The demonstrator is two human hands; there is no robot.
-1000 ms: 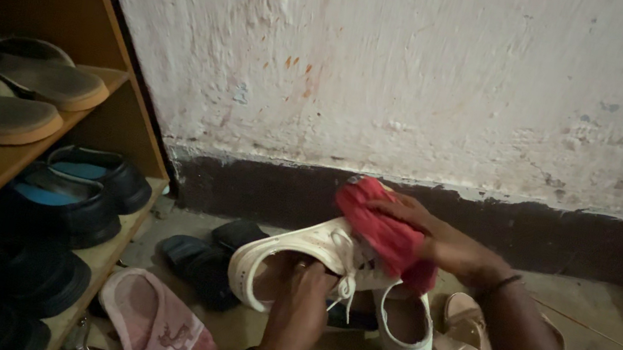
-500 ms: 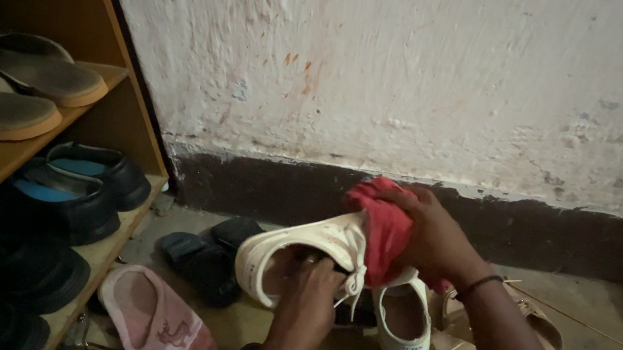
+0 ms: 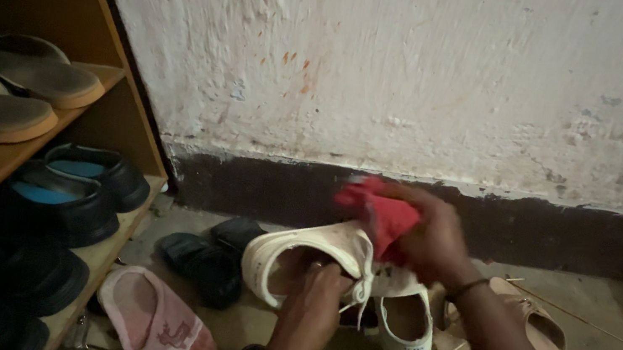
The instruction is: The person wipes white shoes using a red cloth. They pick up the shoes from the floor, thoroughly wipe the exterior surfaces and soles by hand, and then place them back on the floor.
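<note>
Left hand (image 3: 316, 295): fingers curled, gripping white shoe (image 3: 306, 255), frame centre | right hand (image 3: 428, 238): fingers closed around red cloth (image 3: 386, 214) above it

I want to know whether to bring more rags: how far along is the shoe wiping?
In hand: the left hand grips a white sneaker by its opening while the right hand presses a red cloth against its upper. Nothing looks finished. Left: the second white sneaker, dark shoes, pink slipper and tan sandals lie loose on the floor.
</note>
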